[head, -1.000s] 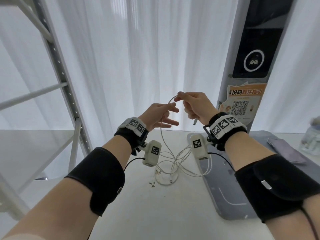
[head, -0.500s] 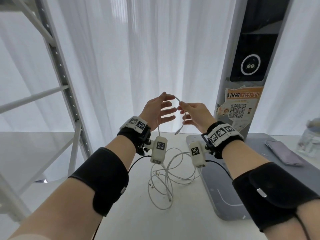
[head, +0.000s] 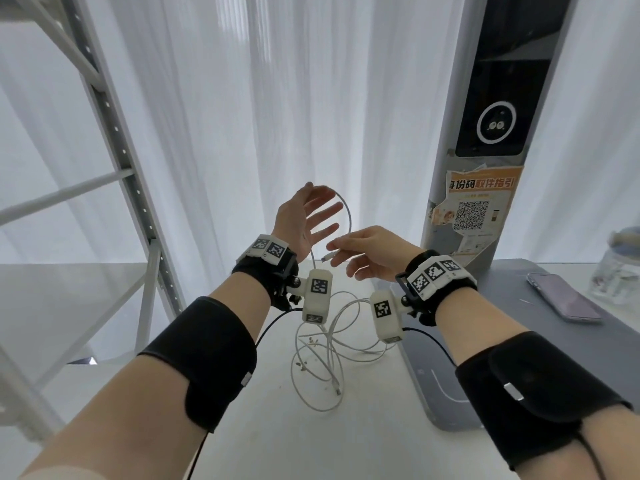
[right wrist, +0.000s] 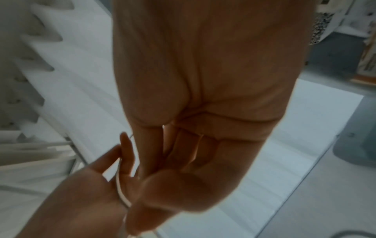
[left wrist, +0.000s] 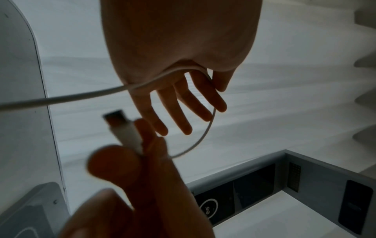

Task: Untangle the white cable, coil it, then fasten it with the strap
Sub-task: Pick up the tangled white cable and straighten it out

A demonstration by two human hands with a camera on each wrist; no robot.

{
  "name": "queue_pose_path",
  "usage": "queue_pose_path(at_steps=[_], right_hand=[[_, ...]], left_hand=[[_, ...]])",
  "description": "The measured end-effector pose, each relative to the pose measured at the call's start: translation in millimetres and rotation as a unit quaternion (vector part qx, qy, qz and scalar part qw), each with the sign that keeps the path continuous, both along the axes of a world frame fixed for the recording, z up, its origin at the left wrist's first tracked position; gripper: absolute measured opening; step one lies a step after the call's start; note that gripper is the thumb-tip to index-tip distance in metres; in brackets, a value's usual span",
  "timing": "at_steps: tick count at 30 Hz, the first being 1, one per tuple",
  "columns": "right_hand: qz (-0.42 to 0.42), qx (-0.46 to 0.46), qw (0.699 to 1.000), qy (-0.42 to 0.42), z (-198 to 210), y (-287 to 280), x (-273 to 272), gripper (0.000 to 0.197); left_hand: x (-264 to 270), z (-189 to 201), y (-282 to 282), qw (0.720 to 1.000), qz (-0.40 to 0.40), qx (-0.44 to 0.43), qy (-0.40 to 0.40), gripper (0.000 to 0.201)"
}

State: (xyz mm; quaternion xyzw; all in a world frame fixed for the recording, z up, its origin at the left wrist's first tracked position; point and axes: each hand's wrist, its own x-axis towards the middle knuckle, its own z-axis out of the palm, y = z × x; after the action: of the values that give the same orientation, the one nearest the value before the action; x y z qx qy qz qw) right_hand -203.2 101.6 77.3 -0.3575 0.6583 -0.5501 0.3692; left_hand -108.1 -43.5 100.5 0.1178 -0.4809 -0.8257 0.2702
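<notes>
The white cable (head: 348, 216) arches up from a loose tangle of loops (head: 320, 362) on the white table (head: 277, 427). My left hand (head: 311, 216) is raised with straight, spread fingers, and the cable hangs over it between thumb and forefinger (left wrist: 177, 70). My right hand (head: 341, 252) is just below and to the right. It pinches the cable at its plug end (head: 327, 258), which the left wrist view shows as a white plug with a metal tip (left wrist: 122, 127). The cable's other plug (head: 336, 389) lies among the loops. I cannot make out a strap.
A grey mat (head: 433, 382) lies right of the loops, with a phone (head: 564, 301) on it and a clear jar (head: 620, 271) at the far right. A grey pillar with a QR poster (head: 478, 209) stands behind. A metal shelf frame (head: 138, 202) rises at left.
My left hand has let go, opened and risen, so the cable now drapes over it. My right hand has dropped lower with the plug end, making a taller arch.
</notes>
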Motion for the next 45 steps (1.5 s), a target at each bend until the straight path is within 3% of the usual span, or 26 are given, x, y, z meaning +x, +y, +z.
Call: queue_pose_path(at_steps=[8, 15, 19, 22, 25, 35, 38, 45], right_hand=[[0.056, 0.047, 0.997, -0.018, -12, -4, 9, 0.025], [0.077, 0.068, 0.995, 0.018, -14, -5, 15, 0.018], [0.026, 0.036, 0.999, 0.013, -17, -1, 6, 0.020], [-0.030, -0.026, 0.999, -0.036, -21, 2, -4, 0.021], [-0.061, -0.073, 0.994, -0.059, -23, 3, -9, 0.021], [-0.078, 0.000, 0.993, 0.093, -15, 8, -10, 0.022], [-0.052, -0.004, 0.996, 0.071, -16, 10, -8, 0.026], [-0.122, -0.070, 0.990, -0.001, -19, 10, -11, 0.025]], left_hand=[[-4, 3, 8, 0.996, -0.045, 0.055, 0.047, 0.022], [-3, 7, 15, 0.994, -0.044, 0.082, 0.065, 0.030], [2, 7, 8, 0.999, 0.004, 0.048, 0.024, 0.028], [6, 4, 2, 0.998, 0.043, 0.043, -0.029, 0.025], [5, -1, -1, 0.997, 0.045, 0.045, -0.052, 0.024], [7, -5, -6, 0.999, -0.016, 0.010, -0.046, 0.024], [8, -3, -6, 0.999, -0.017, 0.007, -0.045, 0.025], [12, -5, -9, 0.999, 0.007, 0.006, -0.044, 0.023]])
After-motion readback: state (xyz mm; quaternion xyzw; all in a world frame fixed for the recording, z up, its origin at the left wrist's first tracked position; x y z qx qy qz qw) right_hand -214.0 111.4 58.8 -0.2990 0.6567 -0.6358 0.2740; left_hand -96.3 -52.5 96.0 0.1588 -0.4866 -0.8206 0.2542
